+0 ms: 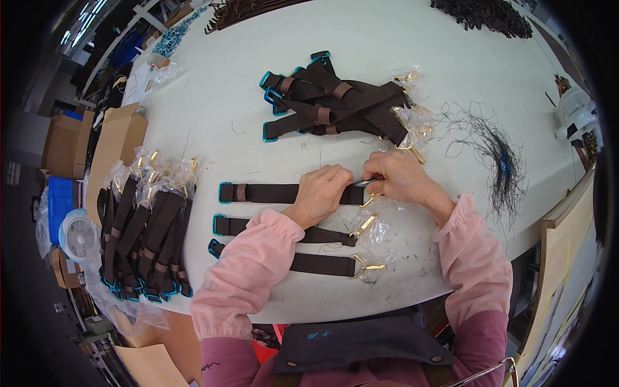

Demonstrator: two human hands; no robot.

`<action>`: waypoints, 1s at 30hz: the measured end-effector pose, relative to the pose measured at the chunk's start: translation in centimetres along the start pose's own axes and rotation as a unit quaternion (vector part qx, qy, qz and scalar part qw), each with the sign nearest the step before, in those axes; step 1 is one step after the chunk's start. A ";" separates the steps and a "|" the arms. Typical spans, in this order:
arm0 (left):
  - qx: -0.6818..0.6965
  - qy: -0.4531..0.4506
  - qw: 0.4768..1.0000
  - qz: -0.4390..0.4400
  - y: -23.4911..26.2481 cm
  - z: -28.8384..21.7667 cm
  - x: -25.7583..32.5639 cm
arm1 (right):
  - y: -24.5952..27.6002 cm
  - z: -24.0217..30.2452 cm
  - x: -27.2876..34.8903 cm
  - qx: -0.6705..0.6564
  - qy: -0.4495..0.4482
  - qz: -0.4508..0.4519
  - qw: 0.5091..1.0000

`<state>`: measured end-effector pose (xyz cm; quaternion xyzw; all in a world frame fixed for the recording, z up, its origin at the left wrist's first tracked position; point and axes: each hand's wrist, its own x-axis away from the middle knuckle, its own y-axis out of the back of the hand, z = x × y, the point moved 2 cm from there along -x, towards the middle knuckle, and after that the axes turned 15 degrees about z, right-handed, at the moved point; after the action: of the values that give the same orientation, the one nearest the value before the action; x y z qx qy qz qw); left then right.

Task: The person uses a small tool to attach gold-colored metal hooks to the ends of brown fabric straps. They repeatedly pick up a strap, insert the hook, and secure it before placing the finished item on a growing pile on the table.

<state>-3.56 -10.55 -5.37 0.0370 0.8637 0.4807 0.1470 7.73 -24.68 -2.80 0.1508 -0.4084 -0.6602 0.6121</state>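
Strap (271, 193) under the hands was dark brown, teal buckle (224, 192), gold clasp (369, 200); sleeves (248, 271) pink with maroon above; bench (213, 122) off-white, scuffed grey; thread tangle (496, 155) black with blue; fan (78, 235) white; boxes (64, 145) tan cardboard.

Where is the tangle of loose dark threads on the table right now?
In the head view, the tangle of loose threads lies on the white table to the person's right, just beyond the right hand and right of the criss-crossed pile of brown straps.
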 end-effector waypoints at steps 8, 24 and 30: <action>0.029 0.021 0.999 -0.004 -0.2 0.6 0.2 | -0.2 -0.1 0.1 -0.019 0.017 -0.013 1.000; 0.043 0.045 0.998 -0.013 -0.5 0.7 0.4 | -0.2 0.4 -0.4 -0.018 0.010 0.018 1.000; -0.027 0.050 0.998 -0.024 0.0 0.2 0.2 | -0.7 -0.3 -0.8 -0.034 -0.009 -0.013 0.999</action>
<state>-3.66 -10.39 -5.51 -0.0119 0.8575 0.5011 0.1162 7.57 -24.13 -3.71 0.1290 -0.3894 -0.6827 0.6047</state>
